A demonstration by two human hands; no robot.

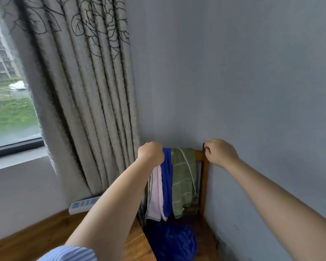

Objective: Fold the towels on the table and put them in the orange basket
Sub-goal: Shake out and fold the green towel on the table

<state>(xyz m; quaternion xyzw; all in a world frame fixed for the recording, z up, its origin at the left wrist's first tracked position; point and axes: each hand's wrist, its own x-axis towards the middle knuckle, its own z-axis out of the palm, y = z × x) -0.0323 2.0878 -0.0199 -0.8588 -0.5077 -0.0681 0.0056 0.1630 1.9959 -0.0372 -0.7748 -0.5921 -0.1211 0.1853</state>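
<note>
Both your hands grip the wooden chair back: left hand (151, 153) curled over the rail's left end beside the blue towel (167, 182), right hand (219, 152) pinching the right post. Towels hang lengthwise between them: pink towel (156, 194), blue, green striped towel (183, 180) (nearer your left). Beyond stand the curtain (79, 87) and wall (252, 72); no table or basket shows.
</note>
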